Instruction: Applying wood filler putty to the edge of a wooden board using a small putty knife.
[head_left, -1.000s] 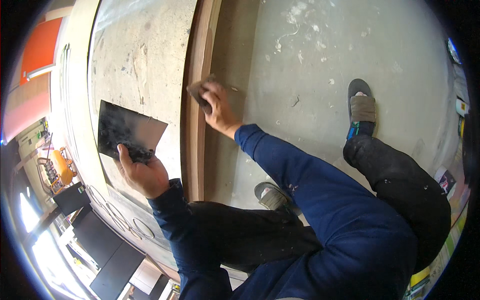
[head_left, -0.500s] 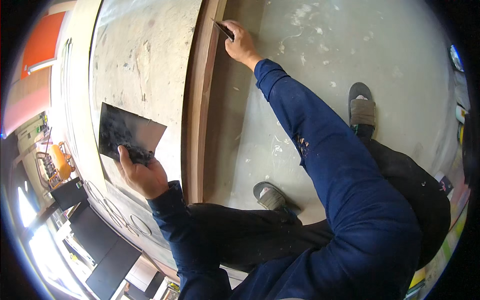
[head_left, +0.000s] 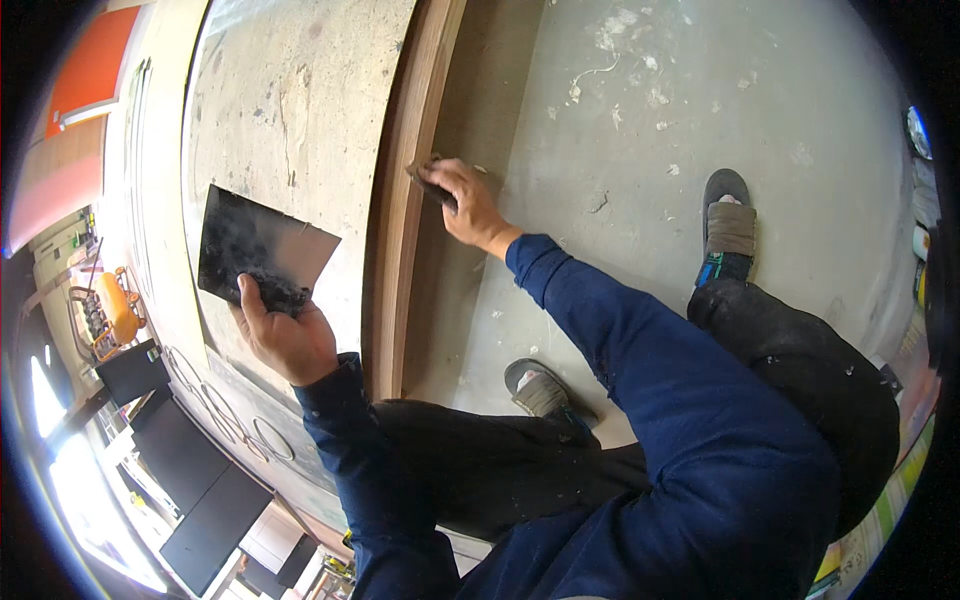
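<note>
In my left hand (head_left: 290,335) is a thin dark rectangular sheet (head_left: 262,240), smeared with black, paste-like stuff. The thumb lies on top and the fingers go beneath it. My right hand (head_left: 470,205) grips a small dark flat scraper (head_left: 436,190); the fingers cover part of it, so its exact shape is hard to make out. Its tip meets the long brown wooden edge (head_left: 408,215) of the workbench, or is very close to it. Left of that edge lies the pale, stained worktop (head_left: 310,120), with the sheet held above it.
Grey floor (head_left: 620,260) with white splashes stretches to the right, where my two shoes (head_left: 730,225) stand. Thin rings (head_left: 272,440) lie at the lower left, near dark panels (head_left: 215,535). An orange machine (head_left: 118,308) stands farther left.
My right hand has come nearer along the wooden edge, bringing the scraper with it. The left hand and its sheet have hardly moved.
</note>
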